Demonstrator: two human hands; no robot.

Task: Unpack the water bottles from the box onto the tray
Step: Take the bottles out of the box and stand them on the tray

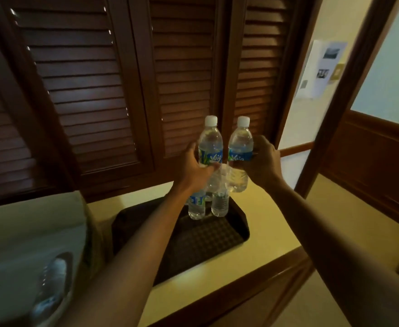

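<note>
Above the far end of the dark tray [217, 239], the left hand [193, 167] wraps its fingers [209, 169] around one upright water bottle [210, 143], and the right hand [263, 161] grips a second bottle [240, 143] beside it. Two more bottles [220, 201] stand on the tray's far end. The tray lies on the yellow desk [276, 223], with the box [31, 244] to its left.

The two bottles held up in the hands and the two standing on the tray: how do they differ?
The held bottles are up in the air, one gripped in the left hand and one in the right hand; the tray bottles stand free on the dark tray. The held pair's white caps show; the tray pair's tops are hidden behind hands and bottles. All look like clear, upright, blue-labelled bottles.
</note>
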